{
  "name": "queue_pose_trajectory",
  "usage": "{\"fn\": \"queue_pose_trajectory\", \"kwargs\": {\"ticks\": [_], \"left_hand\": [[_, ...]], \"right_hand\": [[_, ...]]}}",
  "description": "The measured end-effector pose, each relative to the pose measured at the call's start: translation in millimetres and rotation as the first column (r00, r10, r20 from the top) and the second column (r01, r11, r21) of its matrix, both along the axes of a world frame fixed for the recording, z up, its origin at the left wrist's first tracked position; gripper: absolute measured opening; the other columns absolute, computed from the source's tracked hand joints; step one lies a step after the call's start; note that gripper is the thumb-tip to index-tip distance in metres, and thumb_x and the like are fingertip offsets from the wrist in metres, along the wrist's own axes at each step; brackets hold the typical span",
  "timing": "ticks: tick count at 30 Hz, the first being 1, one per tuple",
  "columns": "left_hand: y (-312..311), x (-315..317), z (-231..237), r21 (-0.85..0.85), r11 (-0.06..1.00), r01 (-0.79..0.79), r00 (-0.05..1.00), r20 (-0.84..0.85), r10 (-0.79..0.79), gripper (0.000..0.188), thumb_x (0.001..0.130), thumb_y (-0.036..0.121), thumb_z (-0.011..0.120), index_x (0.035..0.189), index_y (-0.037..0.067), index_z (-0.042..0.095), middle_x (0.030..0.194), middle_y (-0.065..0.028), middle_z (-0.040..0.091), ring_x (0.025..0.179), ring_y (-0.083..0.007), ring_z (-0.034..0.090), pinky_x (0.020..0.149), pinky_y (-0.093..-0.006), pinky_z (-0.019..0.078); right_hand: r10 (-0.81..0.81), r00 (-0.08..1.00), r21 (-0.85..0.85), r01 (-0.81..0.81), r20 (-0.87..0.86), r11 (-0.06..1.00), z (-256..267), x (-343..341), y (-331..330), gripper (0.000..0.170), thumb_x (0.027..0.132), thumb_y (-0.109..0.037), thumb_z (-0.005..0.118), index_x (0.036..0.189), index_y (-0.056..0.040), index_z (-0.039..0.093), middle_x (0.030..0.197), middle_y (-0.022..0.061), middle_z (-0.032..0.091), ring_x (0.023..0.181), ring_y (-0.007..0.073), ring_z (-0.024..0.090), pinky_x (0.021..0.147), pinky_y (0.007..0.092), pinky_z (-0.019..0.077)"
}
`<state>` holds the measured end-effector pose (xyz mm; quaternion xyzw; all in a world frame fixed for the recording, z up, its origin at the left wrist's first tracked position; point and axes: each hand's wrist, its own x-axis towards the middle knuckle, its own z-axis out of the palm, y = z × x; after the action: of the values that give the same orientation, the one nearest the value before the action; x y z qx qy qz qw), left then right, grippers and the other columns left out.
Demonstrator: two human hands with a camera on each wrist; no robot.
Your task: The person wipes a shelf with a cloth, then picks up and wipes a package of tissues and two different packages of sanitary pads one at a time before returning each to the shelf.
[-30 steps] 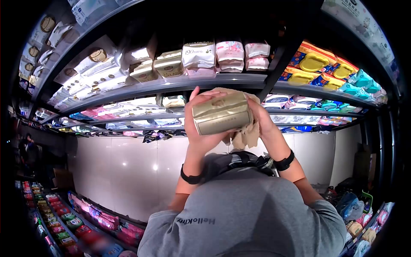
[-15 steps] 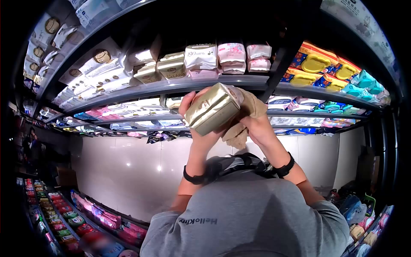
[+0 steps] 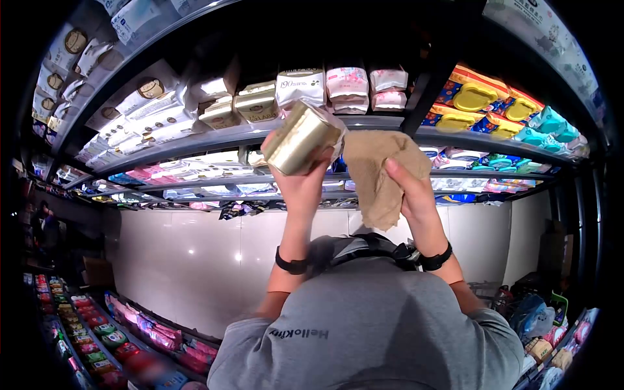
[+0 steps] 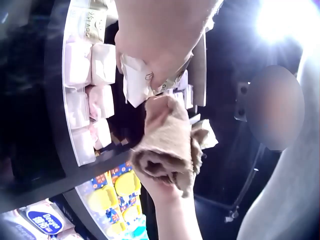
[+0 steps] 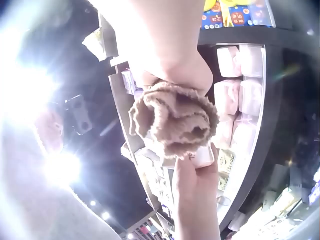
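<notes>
My left hand (image 3: 302, 183) grips a shiny gold soft packet (image 3: 302, 142) from below, in front of the shelf. The packet is tilted, its wrapper pale at the right end; in the left wrist view its white end (image 4: 135, 82) shows beyond the fingers. My right hand (image 3: 416, 192) holds a brown fluffy cloth (image 3: 377, 172), thumb on top, with one part hanging down. In the right wrist view the cloth (image 5: 175, 120) is bunched in folds below the hand, and the packet is mostly hidden behind it. In the head view the cloth is just right of the packet.
A dark shelf edge (image 3: 240, 135) runs behind my hands. On it stand similar gold packets (image 3: 255, 104), a white packet (image 3: 300, 88) and pink-white packets (image 3: 346, 84). Yellow-lidded packs (image 3: 474, 96) stand right of a dark post (image 3: 426, 84). More goods (image 3: 97, 325) line the lower left.
The cloth was against the packet, both hands close together. Now the hands are apart: the packet has turned and moved up and left, while the cloth has come away to the right.
</notes>
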<state>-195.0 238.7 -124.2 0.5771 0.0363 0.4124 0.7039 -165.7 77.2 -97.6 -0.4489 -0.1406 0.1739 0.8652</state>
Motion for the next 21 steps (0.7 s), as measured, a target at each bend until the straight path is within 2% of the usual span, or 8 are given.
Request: {"fn": "queue_pose_trajectory", "kwargs": {"ticks": [5,8,9,10,12,16,18,21], "left_hand": [[15,-4,9,-0.085,0.990,0.113,0.992,-0.047,-0.117,0.062,0.068,0.003,0.070,0.115,0.000,0.028,0.106,-0.0134,0.048,0.094,-0.0175,0.052,0.078,-0.0270,0.0456],[12,-11,10,-0.003,0.991,0.137,0.978,-0.162,-0.135,0.063,0.066,0.004,0.070,0.115,0.002,0.030,0.106,-0.0119,0.048,0.096,-0.0177,0.051,0.078,-0.0274,0.0445],[11,-13,11,0.138,0.976,0.170,0.972,-0.188,-0.142,0.063,0.066,0.006,0.069,0.115,0.003,0.030,0.106,-0.0126,0.050,0.095,-0.0189,0.052,0.077,-0.0278,0.0445],[10,-14,13,0.276,0.939,0.203,0.966,-0.215,-0.146,0.063,0.066,0.007,0.068,0.116,0.003,0.031,0.106,-0.0133,0.051,0.095,-0.0202,0.054,0.076,-0.0283,0.0445],[2,-18,16,0.374,0.918,0.130,0.953,-0.303,-0.011,0.061,0.068,0.014,0.066,0.117,0.003,0.031,0.094,-0.0184,0.058,0.084,-0.0288,0.060,0.068,-0.0326,0.0471],[0,-30,16,0.735,0.678,-0.011,0.955,-0.194,0.225,0.057,0.058,0.015,0.072,0.103,0.000,0.041,0.075,-0.0162,0.057,0.063,-0.0336,0.057,0.053,-0.0374,0.0450],[6,-37,22,0.842,0.539,0.025,0.972,-0.147,0.183,0.055,0.052,0.017,0.074,0.096,0.001,0.045,0.069,-0.0140,0.054,0.060,-0.0321,0.055,0.051,-0.0370,0.0425],[6,-39,26,0.857,0.515,0.026,0.979,-0.127,0.161,0.047,0.052,0.017,0.074,0.089,0.003,0.048,0.066,-0.0128,0.052,0.060,-0.0313,0.054,0.051,-0.0369,0.0411]], "right_hand": [[-0.313,0.866,-0.158,0.398,0.389,0.904,21,2,-8,0.040,0.079,-0.014,0.059,0.113,0.0018,0.044,0.098,0.0079,0.055,0.083,0.0128,0.055,0.073,0.0263,0.0459],[0.044,0.734,-0.321,0.242,0.678,0.916,12,-1,-6,0.048,0.077,-0.016,0.060,0.117,0.0012,0.041,0.104,0.0116,0.052,0.087,0.0174,0.055,0.077,0.0297,0.0448],[0.019,0.410,-0.222,0.452,0.912,0.864,35,-1,17,0.062,0.071,-0.015,0.064,0.124,-0.0029,0.035,0.120,0.0141,0.043,0.107,0.0231,0.046,0.089,0.0356,0.0382],[0.153,0.621,-0.373,0.242,0.769,0.896,28,-6,25,0.076,0.066,-0.018,0.069,0.129,-0.0084,0.029,0.131,0.0112,0.033,0.120,0.0261,0.032,0.100,0.0410,0.0253],[0.398,0.261,-0.470,0.608,0.880,0.640,33,-11,38,0.072,0.069,-0.038,0.066,0.128,-0.0129,0.033,0.133,0.0072,0.031,0.120,0.0274,0.031,0.103,0.0447,0.0157],[0.149,0.449,-0.398,0.533,0.881,0.747,42,1,46,0.048,0.074,-0.040,0.059,0.110,-0.0076,0.054,0.115,0.0125,0.050,0.109,0.0285,0.044,0.098,0.0420,0.0264],[0.298,0.720,-0.608,0.212,0.627,0.765,50,12,42,0.046,0.077,-0.043,0.053,0.100,-0.0038,0.059,0.093,0.0138,0.060,0.090,0.0299,0.055,0.084,0.0370,0.0404],[0.488,0.696,-0.756,0.121,0.527,0.643,54,28,42,0.044,0.080,-0.042,0.046,0.091,-0.0015,0.060,0.078,0.0140,0.061,0.073,0.0297,0.059,0.068,0.0335,0.0453]]}}
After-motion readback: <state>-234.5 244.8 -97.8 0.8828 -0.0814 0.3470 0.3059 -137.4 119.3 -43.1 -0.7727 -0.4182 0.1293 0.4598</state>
